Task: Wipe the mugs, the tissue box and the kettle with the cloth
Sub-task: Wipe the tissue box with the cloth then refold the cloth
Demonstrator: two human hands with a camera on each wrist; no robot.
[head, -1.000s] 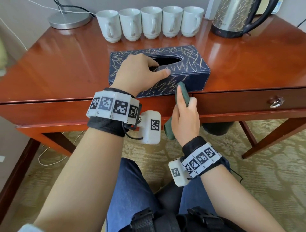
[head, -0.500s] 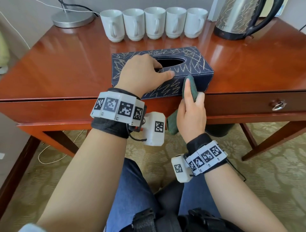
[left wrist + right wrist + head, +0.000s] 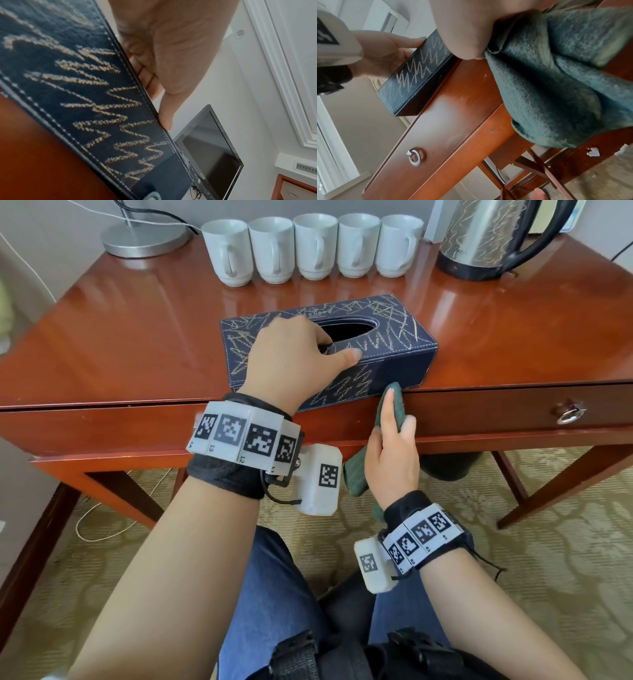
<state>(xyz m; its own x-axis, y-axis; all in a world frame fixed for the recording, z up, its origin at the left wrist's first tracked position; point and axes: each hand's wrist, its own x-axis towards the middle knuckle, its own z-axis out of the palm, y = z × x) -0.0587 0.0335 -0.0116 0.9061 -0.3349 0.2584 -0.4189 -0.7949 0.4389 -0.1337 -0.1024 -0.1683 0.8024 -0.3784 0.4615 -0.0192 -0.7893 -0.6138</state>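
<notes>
The tissue box (image 3: 329, 350) sits at the front edge of the table (image 3: 137, 337). The left hand (image 3: 291, 361) rests on top of the box, fingers curled into its hole. The right hand (image 3: 390, 453) wraps its fingers round the cloth (image 3: 390, 402) and presses it on the box's front side.

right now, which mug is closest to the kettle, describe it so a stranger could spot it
Start at the red-brown wooden desk and look along its far edge, where five white mugs stand in a row. Follow the row rightward toward the steel kettle with the black handle. The mug you want is the last one, the only one with the kettle beside it.
</notes>
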